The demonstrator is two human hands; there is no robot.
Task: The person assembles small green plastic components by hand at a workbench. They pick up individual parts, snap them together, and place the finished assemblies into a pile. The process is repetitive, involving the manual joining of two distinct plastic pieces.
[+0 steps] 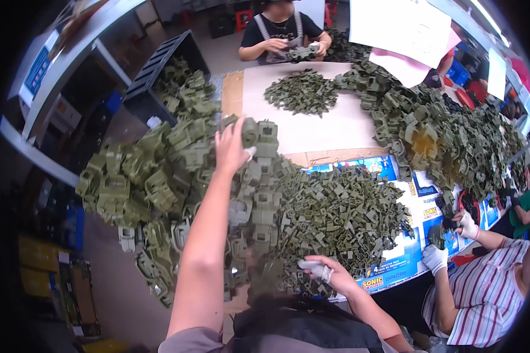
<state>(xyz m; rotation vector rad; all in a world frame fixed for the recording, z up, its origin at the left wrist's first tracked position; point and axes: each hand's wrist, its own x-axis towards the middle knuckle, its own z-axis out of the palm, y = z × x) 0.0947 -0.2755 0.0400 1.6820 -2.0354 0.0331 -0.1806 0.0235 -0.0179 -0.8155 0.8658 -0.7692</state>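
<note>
My left hand (pixel 231 148) reaches far forward over a heap of large olive-green plastic parts (pixel 123 176). Its fingers are spread at the top of a row of stacked green shells (pixel 265 141), and white covering shows on the thumb. Nothing is visibly gripped in it, though the fingertips are partly hidden. Closer to me, my right hand (pixel 330 275) hovers at the near edge of a wide pile of small green parts (pixel 341 215). White wraps cover some of its fingers, which stretch out to the left with no part visible between them.
A dark crate (pixel 171 73) lies tipped at the far left, green parts spilling out. Across the table a person (pixel 282 35) handles a green piece beside a smaller pile (pixel 303 92). At right, a striped-shirted person (pixel 483 291) works in white gloves. More green parts (pixel 441 138) cover the right side.
</note>
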